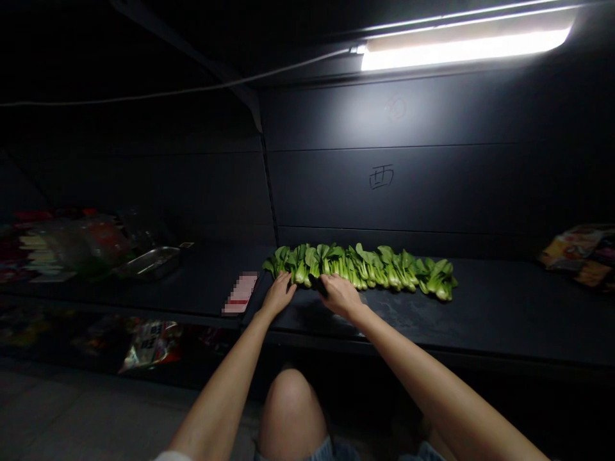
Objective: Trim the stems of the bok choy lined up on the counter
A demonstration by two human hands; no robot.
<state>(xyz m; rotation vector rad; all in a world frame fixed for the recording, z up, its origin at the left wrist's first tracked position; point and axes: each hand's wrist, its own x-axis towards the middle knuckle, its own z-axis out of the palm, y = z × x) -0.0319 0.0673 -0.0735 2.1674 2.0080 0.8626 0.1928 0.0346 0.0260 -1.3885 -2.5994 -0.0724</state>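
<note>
A row of green bok choy lies side by side on the dark shelf, leaves toward the back panel and pale stems toward me. My left hand rests at the row's left end, thumb apart from the fingers, and holds nothing that I can see. Closed around a small black object, my right hand is just in front of the stems, left of the row's middle. The fingers hide most of that object, so its kind is not clear. At the right end, one bunch of bok choy lies slightly apart.
A pink-and-white card, blurred out, lies left of my left hand. Farther left are a metal tray and plastic-wrapped goods. Snack bags sit at the far right. A lit tube lamp hangs above the shelf.
</note>
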